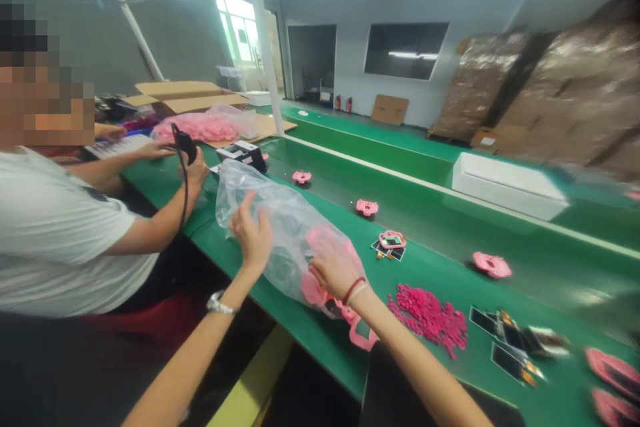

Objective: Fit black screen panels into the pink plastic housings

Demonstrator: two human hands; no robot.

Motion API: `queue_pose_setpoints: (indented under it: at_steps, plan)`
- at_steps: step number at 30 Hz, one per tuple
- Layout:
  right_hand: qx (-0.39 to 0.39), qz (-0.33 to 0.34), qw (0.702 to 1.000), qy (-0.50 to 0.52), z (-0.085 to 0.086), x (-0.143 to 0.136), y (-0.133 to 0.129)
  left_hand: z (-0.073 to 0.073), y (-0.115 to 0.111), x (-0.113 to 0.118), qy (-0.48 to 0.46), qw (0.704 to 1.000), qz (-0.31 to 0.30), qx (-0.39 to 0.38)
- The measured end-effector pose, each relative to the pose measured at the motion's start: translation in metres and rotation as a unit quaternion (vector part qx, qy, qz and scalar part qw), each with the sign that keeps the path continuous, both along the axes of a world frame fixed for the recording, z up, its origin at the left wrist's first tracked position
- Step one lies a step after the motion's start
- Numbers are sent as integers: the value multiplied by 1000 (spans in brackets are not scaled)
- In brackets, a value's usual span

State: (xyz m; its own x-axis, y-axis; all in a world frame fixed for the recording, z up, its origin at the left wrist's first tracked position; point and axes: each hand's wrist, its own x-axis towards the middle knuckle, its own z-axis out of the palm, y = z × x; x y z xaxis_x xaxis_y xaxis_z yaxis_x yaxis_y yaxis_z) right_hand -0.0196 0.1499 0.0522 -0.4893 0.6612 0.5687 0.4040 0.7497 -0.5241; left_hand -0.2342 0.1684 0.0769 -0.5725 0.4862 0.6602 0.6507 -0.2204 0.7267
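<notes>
A clear plastic bag [287, 213] lies on the green work surface in front of me, with pink plastic casings [315, 290] bunched at its near end. My left hand [253, 233] is over the bag's far part, fingers apart and holding nothing. At the near end, my right hand [337, 270] has its fingers curled against the plastic, beside the casings; its fingertips are partly hidden. Just below it, a pink frame [363, 333] lies outside the bag. Small magenta pieces [430, 317] form a loose pile to the right of my right wrist.
A co-worker [65, 233] at left holds a black corded tool [184, 145]. Several pink casings [493, 265] sit along the green belt [425, 220]. Small screens with cables [510, 340] lie at right. A white foam block [507, 185] and an open carton [185, 97] are farther back.
</notes>
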Motion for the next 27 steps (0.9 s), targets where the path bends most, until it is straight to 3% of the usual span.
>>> queue_pose_setpoints:
  at_steps: [1,2,3,5,7,8,10,12,16,20,22,25,27]
  plan:
    - [4,32,999,-16,1,12,-9,-2,-17,19,35,999,9,18]
    - [4,59,998,-30,2,28,-20,-8,-36,40,127,991,6,46]
    - [-1,68,997,-37,1,48,-32,-15,-57,61,216,973,-37,76]
    - [-20,30,999,-36,-7,98,-61,-37,-96,100,332,916,-221,34]
    - [-20,-117,993,-27,-26,158,-94,-63,-123,130,367,863,-332,-101]
    - [1,-204,978,-45,-39,187,-111,-76,-131,140,372,850,-353,-122]
    - [44,-336,935,-99,-70,237,-147,-100,-134,153,374,838,-370,-144]
    - [41,-409,898,-154,-100,265,-182,-117,-127,158,370,839,-369,-150]
    - [4,-477,854,-209,-133,262,-224,-128,-113,158,359,850,-352,-156]
    - [-25,-499,844,-196,-136,243,-224,-118,-117,171,328,901,-276,-60]
    - [-42,-500,851,-157,-133,245,-219,-113,-115,189,322,895,-306,-36]
    - [-48,-518,851,-68,-122,262,-215,-110,-95,231,330,848,-381,-162]
    - [-37,-552,833,-17,-113,281,-217,-112,-74,262,332,819,-357,-304]
